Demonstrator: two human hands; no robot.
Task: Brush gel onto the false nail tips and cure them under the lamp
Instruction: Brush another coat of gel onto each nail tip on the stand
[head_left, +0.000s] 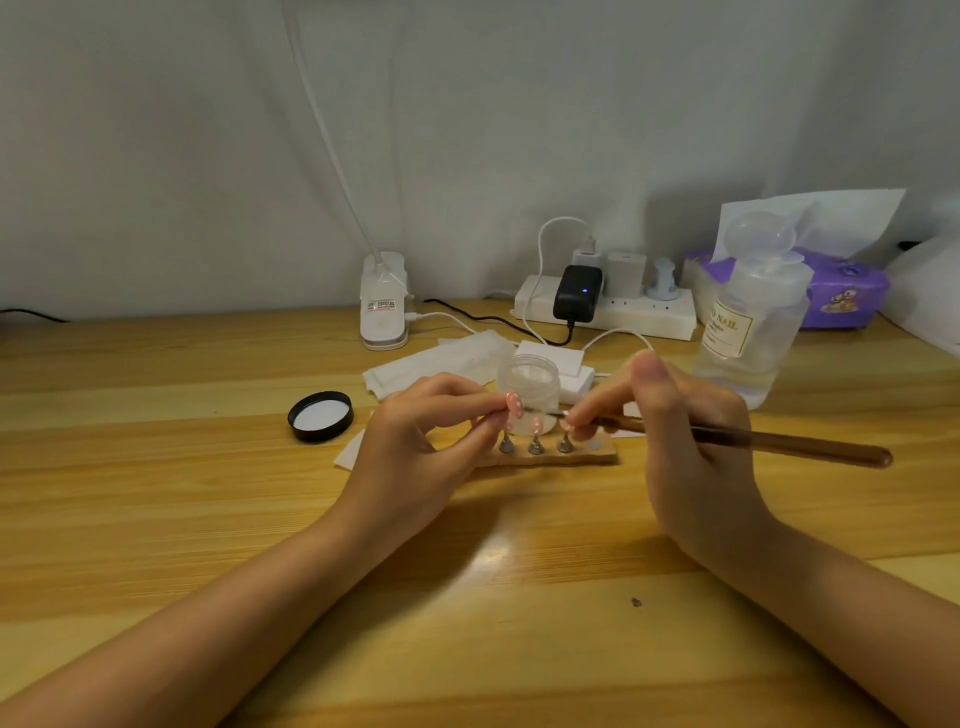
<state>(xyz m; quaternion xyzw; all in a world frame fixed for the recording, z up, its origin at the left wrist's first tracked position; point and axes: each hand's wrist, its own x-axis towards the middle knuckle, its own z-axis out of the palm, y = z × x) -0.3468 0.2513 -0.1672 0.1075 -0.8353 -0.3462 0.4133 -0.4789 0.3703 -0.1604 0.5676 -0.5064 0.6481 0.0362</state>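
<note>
Left hand (415, 436) grip pinches a pink dotted false nail tip (514, 404); right hand (675, 431) grip holds a brown brush (779, 444). Wooden surface (156, 467) is open near its front edge. Clear bottle (748, 322) label reads "NAIL".

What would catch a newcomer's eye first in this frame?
Two bare hands meet at mid-table: the left hand pinches a pink false nail tip, while the right hand holds a brown brush pointed at it. Below them stands a wooden holder with more tips; behind them an open clear jar, its black lid to the left.
</note>
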